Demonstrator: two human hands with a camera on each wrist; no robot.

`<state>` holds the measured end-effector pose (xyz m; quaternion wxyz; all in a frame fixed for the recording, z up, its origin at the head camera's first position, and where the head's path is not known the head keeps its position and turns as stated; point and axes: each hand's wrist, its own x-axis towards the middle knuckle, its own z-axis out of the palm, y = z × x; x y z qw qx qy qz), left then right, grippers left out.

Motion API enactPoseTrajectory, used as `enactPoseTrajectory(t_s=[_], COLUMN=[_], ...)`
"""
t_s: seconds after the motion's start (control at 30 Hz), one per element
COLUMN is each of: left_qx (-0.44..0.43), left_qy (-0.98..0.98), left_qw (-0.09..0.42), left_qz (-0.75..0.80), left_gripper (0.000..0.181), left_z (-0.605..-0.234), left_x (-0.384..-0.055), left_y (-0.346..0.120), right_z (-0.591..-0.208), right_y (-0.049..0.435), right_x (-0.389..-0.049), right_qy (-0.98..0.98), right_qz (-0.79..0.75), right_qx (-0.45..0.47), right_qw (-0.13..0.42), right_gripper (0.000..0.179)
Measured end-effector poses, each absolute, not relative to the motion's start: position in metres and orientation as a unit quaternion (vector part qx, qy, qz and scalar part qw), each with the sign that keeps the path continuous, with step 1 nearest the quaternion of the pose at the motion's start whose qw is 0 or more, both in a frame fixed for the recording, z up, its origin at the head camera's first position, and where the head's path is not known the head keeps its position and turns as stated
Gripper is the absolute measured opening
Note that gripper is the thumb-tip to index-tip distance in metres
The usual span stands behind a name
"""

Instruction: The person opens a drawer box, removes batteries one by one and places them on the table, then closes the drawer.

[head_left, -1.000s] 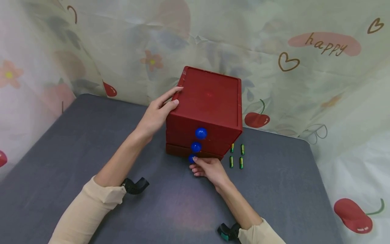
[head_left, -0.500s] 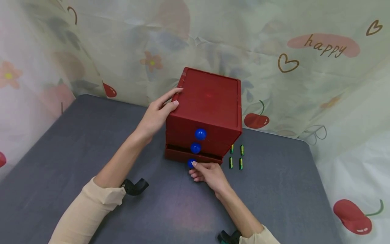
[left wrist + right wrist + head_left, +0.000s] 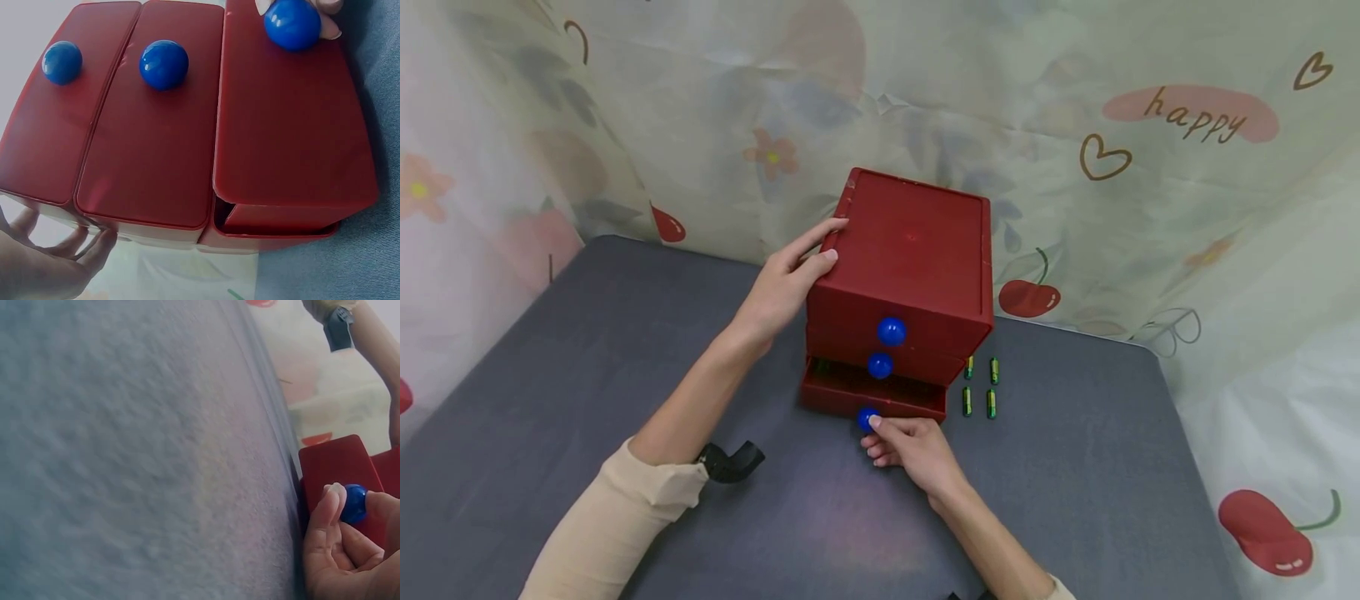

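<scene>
A red drawer cabinet stands on the table, with a round blue knob on each of its three drawers. The bottom drawer is pulled partway out, and a dark gap shows above its front. My right hand pinches that drawer's blue knob between thumb and fingers. The top knob and middle knob are on drawers that sit closed. My left hand rests against the cabinet's upper left edge, fingers extended; its fingertips touch the side in the left wrist view.
Several small green-and-yellow batteries lie in two rows on the dark grey table, right of the cabinet. A patterned cloth hangs behind the table and at both sides.
The bottom drawer has slid out toward me from nearly closed, my right hand moving back with its knob. My left hand has stayed on the cabinet's edge.
</scene>
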<state>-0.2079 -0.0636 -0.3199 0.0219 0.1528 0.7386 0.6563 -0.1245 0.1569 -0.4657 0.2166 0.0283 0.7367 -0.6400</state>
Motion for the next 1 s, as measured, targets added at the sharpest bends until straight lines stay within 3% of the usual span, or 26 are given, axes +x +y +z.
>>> enactPoseTrajectory(t_s=[1.0], left_qx=[0.163], left_qy=[0.728], left_qw=[0.047], left_qz=[0.664], left_gripper=[0.046], left_z=[-0.318], left_x=[-0.206], left_y=[-0.066], right_z=[-0.467], right_y=[0.152], right_x=[-0.082], right_qy=[0.717], right_qz=[-0.656], right_qx=[0.039], right_qw=[0.231], right_gripper=[0.040])
